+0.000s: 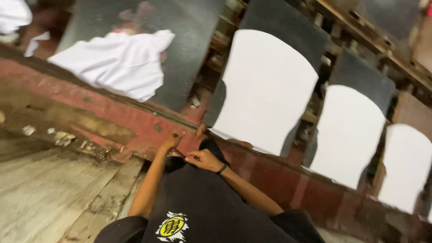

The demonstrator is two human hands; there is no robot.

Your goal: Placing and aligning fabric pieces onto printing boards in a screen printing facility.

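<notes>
Head view, hands: left hand [172,141] and right hand [203,159] close together at the upper edge of a black cloth garment [202,198], both pinched shut on its fabric; black band seen on right wrist.
Head view, held item: black cloth garment draped down the person's front, yellow and white printed patch [172,226] near lower edge; top edge bunched between the two hands, just beside the red rail.
Head view, rail: worn red-painted long frame rail [112,114] running diagonally across, touching or nearly touching the left fingertips; cannot tell which.
Head view, boards: three white arch-topped flat panels on dark grey boards beyond the rail; nearest panel [265,90] directly ahead of the hands, second panel [348,132] and third panel [405,166] off to the right, gaps between them.
Head view, left station: crumpled white cloth [117,63] lying on a dark grey flat board [189,36], well apart from the hands.
Head view, floor side: grey weathered wooden planks [49,193] below left, scraps of debris [63,137] along the rail base.
Head view, obstructions: garment covering the lower body; motion blur softening fine detail throughout.
</notes>
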